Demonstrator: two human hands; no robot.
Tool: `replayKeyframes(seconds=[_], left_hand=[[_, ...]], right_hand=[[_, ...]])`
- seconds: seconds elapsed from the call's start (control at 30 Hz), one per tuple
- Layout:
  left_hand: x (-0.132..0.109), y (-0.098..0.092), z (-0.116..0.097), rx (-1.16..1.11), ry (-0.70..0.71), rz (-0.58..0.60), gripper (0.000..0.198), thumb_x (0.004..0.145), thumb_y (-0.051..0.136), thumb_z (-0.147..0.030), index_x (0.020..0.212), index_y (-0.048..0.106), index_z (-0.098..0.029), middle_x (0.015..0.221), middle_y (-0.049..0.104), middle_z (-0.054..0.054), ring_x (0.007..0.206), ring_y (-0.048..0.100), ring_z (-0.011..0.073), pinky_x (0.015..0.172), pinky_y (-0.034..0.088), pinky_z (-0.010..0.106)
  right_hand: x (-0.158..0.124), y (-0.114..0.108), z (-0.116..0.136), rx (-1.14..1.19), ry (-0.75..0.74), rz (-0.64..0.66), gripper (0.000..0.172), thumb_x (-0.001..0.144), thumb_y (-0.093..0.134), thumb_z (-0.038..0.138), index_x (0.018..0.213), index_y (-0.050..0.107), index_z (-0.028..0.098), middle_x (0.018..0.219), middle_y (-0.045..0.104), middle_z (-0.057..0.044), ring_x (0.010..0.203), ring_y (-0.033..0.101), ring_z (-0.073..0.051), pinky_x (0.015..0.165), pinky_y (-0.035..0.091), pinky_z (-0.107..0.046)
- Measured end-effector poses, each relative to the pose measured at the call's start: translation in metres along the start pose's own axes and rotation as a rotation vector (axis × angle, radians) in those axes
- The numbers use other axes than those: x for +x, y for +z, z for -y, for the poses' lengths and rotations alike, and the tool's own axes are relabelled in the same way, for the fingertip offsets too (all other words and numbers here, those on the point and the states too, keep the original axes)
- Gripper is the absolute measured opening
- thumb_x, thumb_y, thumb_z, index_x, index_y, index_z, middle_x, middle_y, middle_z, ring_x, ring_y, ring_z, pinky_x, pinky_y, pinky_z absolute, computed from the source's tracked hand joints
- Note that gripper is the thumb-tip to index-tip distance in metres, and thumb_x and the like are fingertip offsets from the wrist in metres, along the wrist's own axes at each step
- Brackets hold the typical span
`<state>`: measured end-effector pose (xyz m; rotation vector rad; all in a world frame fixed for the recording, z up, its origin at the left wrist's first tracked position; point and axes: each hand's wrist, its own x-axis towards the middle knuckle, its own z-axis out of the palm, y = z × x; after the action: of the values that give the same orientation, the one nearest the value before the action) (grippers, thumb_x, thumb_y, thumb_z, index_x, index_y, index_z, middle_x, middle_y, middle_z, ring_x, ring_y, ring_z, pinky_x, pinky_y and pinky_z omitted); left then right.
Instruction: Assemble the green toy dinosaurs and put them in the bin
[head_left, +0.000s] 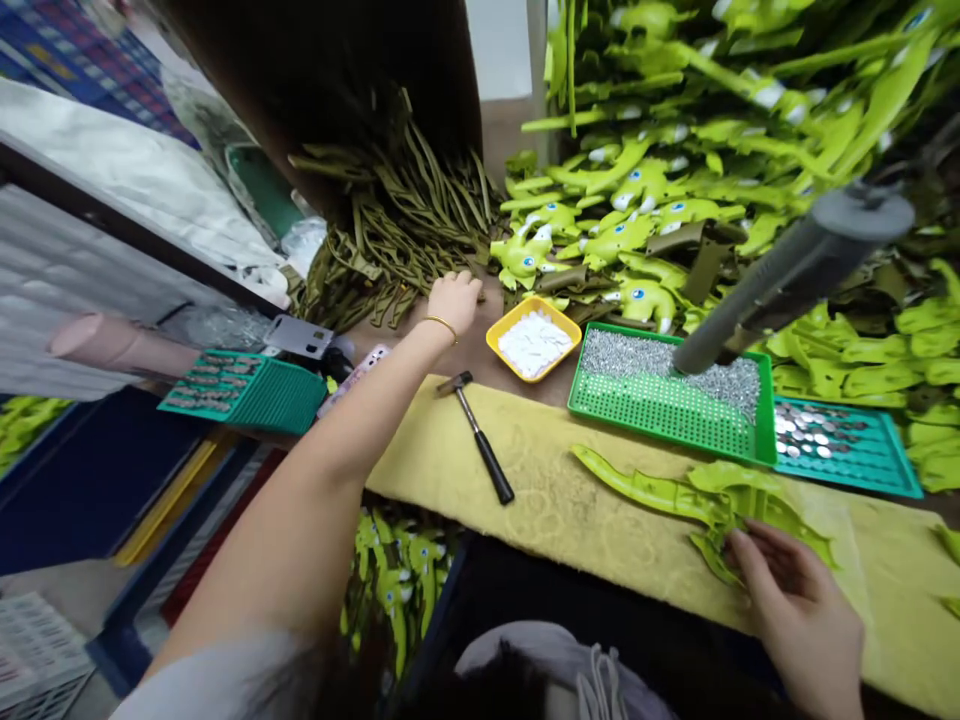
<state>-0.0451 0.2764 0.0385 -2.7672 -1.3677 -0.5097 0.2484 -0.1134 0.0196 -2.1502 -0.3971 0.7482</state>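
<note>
My left hand reaches far out to the heap of olive-green strips, fingers curled down at the heap's near edge; what they hold, if anything, is hidden. A gold bangle sits on that wrist. My right hand rests at the near right on the yellow felt mat, its fingers pinching the edge of a lime-green plastic toy shell that lies flat on the mat. A small black-handled hammer lies on the mat between my two hands.
A yellow tray of white bits, a green tray of tiny metal parts and a teal tray of metal discs line the mat's far side. A grey handle juts over them. Lime-green toy parts are heaped behind. Another teal tray sits left.
</note>
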Motion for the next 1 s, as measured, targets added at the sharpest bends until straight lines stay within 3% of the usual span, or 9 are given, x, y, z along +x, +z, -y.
replayKeyframes(seconds=[0.17,0.23,0.33,0.47,0.57,0.63,0.77,0.87,1.0], left_hand=[[0.018,0.017,0.033,0.07,0.112,0.071,0.014,0.091,0.048,-0.018,0.082,0.058,-0.018,0.1,0.065,0.008,0.115,0.056,0.0256,0.103,0.041,0.052],[0.013,0.006,0.035,0.085,0.178,0.104,0.013,0.091,0.047,-0.017,0.082,0.057,-0.018,0.104,0.066,0.007,0.115,0.056,0.0228,0.106,0.04,0.048],[0.002,-0.037,0.029,0.17,0.295,0.074,0.015,0.091,0.044,-0.013,0.086,0.056,-0.018,0.124,0.061,0.009,0.126,0.049,0.0226,0.113,0.034,0.048],[-0.021,-0.106,-0.021,0.338,0.613,-0.29,0.023,0.09,0.052,-0.02,0.068,0.046,-0.021,0.109,0.067,0.003,0.115,0.057,0.0203,0.107,0.043,0.045],[-0.045,-0.12,-0.098,0.266,0.8,-0.433,0.023,0.09,0.054,-0.02,0.069,0.045,-0.021,0.068,0.057,-0.002,0.07,0.057,0.0138,0.076,0.05,0.032],[-0.063,-0.106,-0.153,0.166,0.842,-0.258,0.014,0.094,0.048,-0.029,0.083,0.053,-0.02,0.067,0.055,0.0,0.064,0.053,0.0161,0.065,0.045,0.032],[-0.093,-0.045,-0.234,-0.077,0.784,0.142,0.02,0.094,0.045,-0.025,0.108,0.055,-0.014,0.081,0.064,0.004,0.072,0.059,0.0172,0.067,0.044,0.029],[-0.099,-0.003,-0.264,-0.09,0.624,0.309,0.024,0.093,0.052,-0.029,0.108,0.057,-0.011,0.09,0.067,0.01,0.085,0.062,0.0222,0.075,0.046,0.033],[-0.1,0.022,-0.285,-0.159,0.568,0.294,0.032,0.093,0.052,-0.033,0.116,0.058,-0.011,0.111,0.066,0.015,0.098,0.06,0.0271,0.082,0.047,0.038]], right_hand=[[0.001,0.002,0.008,-0.013,0.05,0.001,0.07,0.042,0.07,0.068,0.09,0.067,0.018,0.083,0.073,-0.01,0.075,0.069,-0.028,0.075,0.058,-0.043],[0.001,0.003,0.008,-0.026,0.035,-0.011,0.07,0.041,0.069,0.069,0.088,0.067,0.018,0.084,0.074,-0.01,0.074,0.069,-0.028,0.071,0.059,-0.041],[0.002,0.004,0.006,-0.038,-0.01,-0.012,0.067,0.042,0.067,0.069,0.086,0.068,0.018,0.082,0.074,-0.011,0.07,0.069,-0.027,0.065,0.059,-0.039],[0.004,0.005,0.002,-0.041,-0.086,-0.008,0.058,0.049,0.068,0.065,0.083,0.071,0.018,0.078,0.074,-0.009,0.063,0.068,-0.023,0.058,0.057,-0.035],[0.004,0.003,-0.004,0.027,-0.188,-0.003,0.046,0.058,0.072,0.057,0.084,0.071,0.019,0.075,0.074,-0.007,0.062,0.068,-0.02,0.06,0.058,-0.033],[0.003,0.0,-0.009,0.1,-0.278,-0.017,0.039,0.064,0.074,0.051,0.087,0.07,0.02,0.079,0.074,-0.006,0.064,0.068,-0.018,0.063,0.059,-0.032],[0.007,-0.004,-0.018,0.124,-0.436,0.024,0.028,0.074,0.072,0.041,0.093,0.069,0.02,0.079,0.073,-0.004,0.067,0.068,-0.016,0.063,0.058,-0.031],[0.01,-0.006,-0.018,0.081,-0.5,0.091,0.023,0.077,0.07,0.039,0.091,0.069,0.021,0.078,0.073,-0.003,0.065,0.067,-0.014,0.06,0.058,-0.029],[0.015,-0.008,-0.016,0.089,-0.535,0.122,0.02,0.077,0.069,0.036,0.089,0.069,0.021,0.077,0.073,-0.002,0.064,0.066,-0.013,0.058,0.057,-0.027]])
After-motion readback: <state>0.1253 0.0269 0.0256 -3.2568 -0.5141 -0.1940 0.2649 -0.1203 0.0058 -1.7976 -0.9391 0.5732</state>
